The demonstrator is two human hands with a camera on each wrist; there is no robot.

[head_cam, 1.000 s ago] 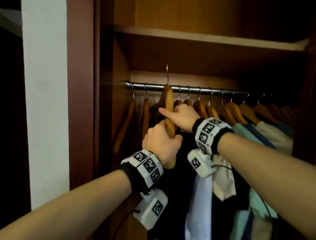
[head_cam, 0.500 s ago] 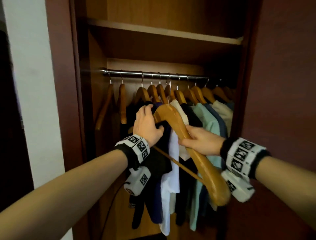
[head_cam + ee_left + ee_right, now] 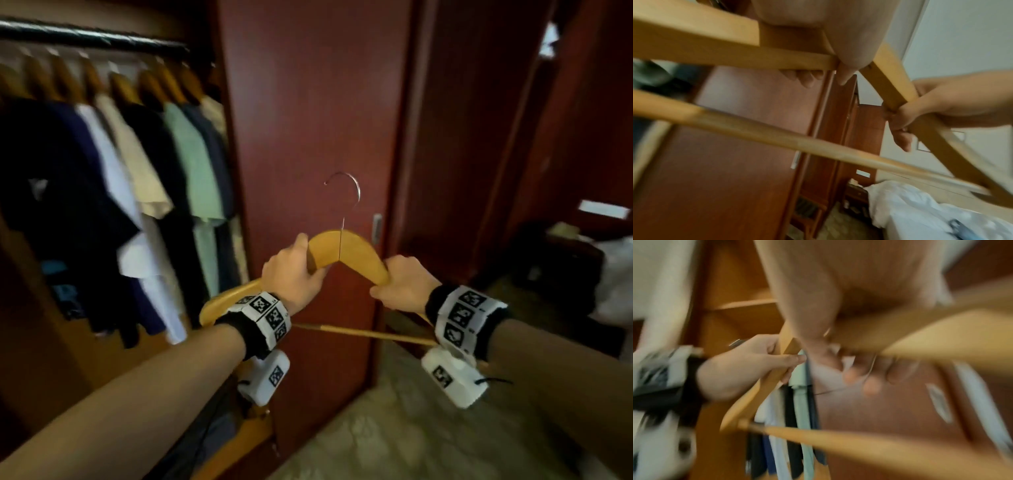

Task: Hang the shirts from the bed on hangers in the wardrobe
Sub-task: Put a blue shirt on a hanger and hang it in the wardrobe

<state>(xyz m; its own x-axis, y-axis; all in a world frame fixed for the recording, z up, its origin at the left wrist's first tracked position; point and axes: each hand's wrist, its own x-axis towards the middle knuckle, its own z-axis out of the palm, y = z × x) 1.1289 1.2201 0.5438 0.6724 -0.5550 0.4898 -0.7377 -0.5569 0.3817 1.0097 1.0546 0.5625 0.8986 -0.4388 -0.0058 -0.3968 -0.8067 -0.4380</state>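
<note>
One wooden hanger (image 3: 346, 251) is held in front of the closed wardrobe door (image 3: 308, 120), off the rail. Its long axis runs from 8 o'clock to 4 o'clock in the head view, the apex up and the single metal hook (image 3: 344, 192) pointing to 12 o'clock, its open end curling toward 9 o'clock. The crossbar (image 3: 363, 333) runs below both wrists.

The left hand (image 3: 291, 277) has a closed grip around the left shoulder arm, fingers wrapped over the wood and thumb up against it near the apex. The right hand (image 3: 400, 286) has a closed grip around the right shoulder arm, fingers curled under it; the left wrist view shows them wrapped tight round the wood (image 3: 898, 104).

At 10 o'clock, the wardrobe rail (image 3: 92, 39) carries about eight wooden hangers with shirts (image 3: 137, 164) in dark, white, cream and pale green; blur makes the count unsure. At 3 o'clock, well apart, a bed (image 3: 920, 207) with white bedding shows.
</note>
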